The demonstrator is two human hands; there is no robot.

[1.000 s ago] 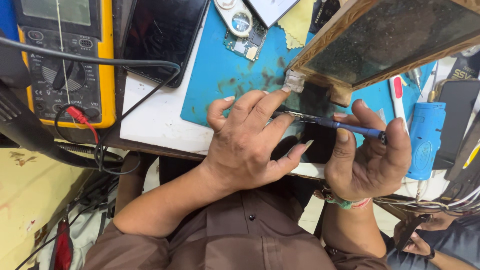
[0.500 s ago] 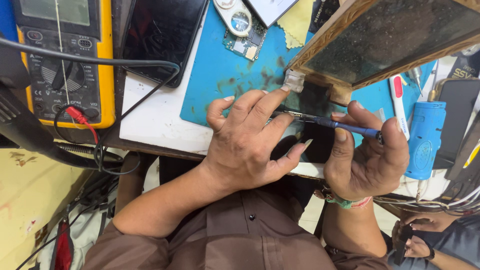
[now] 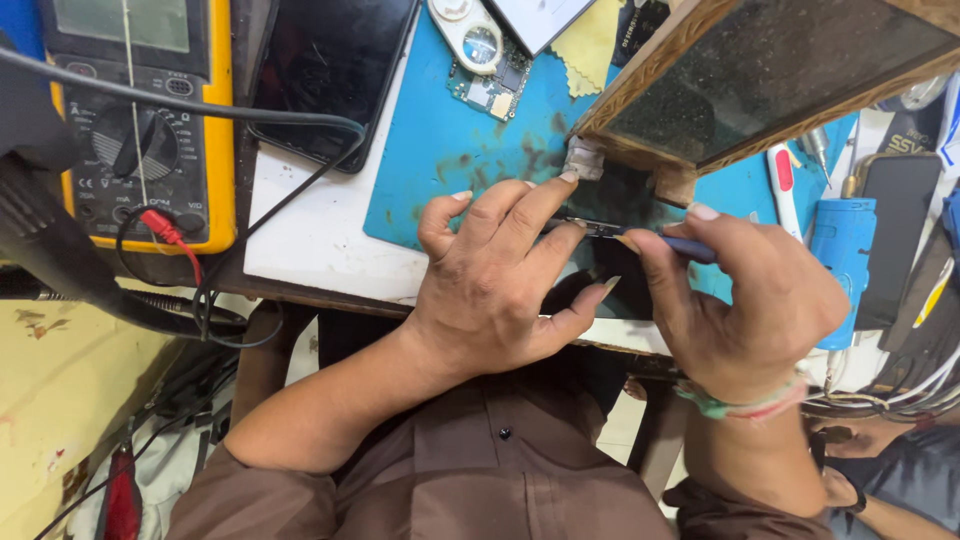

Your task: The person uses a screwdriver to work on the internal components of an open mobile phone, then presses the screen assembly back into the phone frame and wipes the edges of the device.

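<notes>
- The left hand [image 3: 500,275] lies flat over a dark phone [image 3: 610,285] that rests on the near edge of the blue work mat [image 3: 440,150]; its fingers are spread apart and press down on the phone, thumb stretched toward the right hand.
- The right hand [image 3: 760,300] sits just beside the left, over the mat's near right part, its thumb and fingers pinched shut on a slim blue-handled tool [image 3: 640,235].
- The tool's metal tip lies under the left fingertips, on the phone's far edge; how exactly it meets the phone cannot be told.
- A wood-framed glass panel [image 3: 770,75] stands tilted over the mat's far right corner, one foot just beyond the phone.
- A small circuit board [image 3: 490,90] and a yellow cloth [image 3: 590,45] lie at the mat's far edge.
- A black-screened phone [image 3: 330,75] lies just left of the mat, and a yellow multimeter [image 3: 140,120] well left of it, black cables trailing between.
- A blue cylindrical device [image 3: 840,250] stands right of the mat.
</notes>
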